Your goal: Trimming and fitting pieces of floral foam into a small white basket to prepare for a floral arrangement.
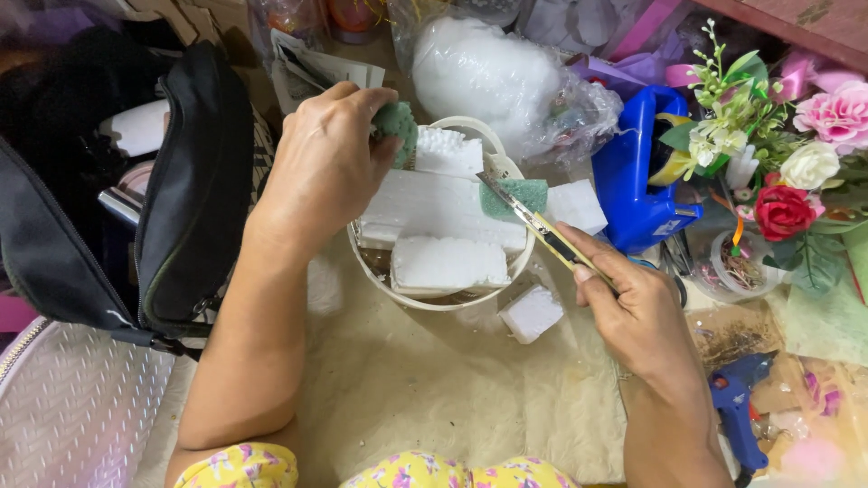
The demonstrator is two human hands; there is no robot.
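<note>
**Cutting foam blocks in a round white container**

A cream fleecy cloth (425,389) covers the table under both arms; at the far left a black zip bag (194,194) stands open, its dark side just beside the left forearm; behind the work lies a clear plastic bag of white stuffing (493,72); to the right a large blue glue gun (637,185) stands near a bunch of artificial flowers (787,154) in pink, red and cream; a smaller blue glue gun (737,416) lies at the lower right, just beside the right forearm.

In the middle sits a round white container (443,303), filled with white foam blocks (438,212) that lie flat across its mouth, one long block in the centre and a shorter one toward the near rim; a small loose white foam cube (532,314) lies on the cloth just outside the rim, near the right hand.

The left hand (321,167) reaches over the far left rim, its fingers clenched on a lump of green floral foam (398,126); the right hand (637,312) grips a yellow and black utility knife (547,237), fingers closed round the handle; the blade points up and left, its tip touching a small green foam piece (515,194) that rests on the long white block.
</note>
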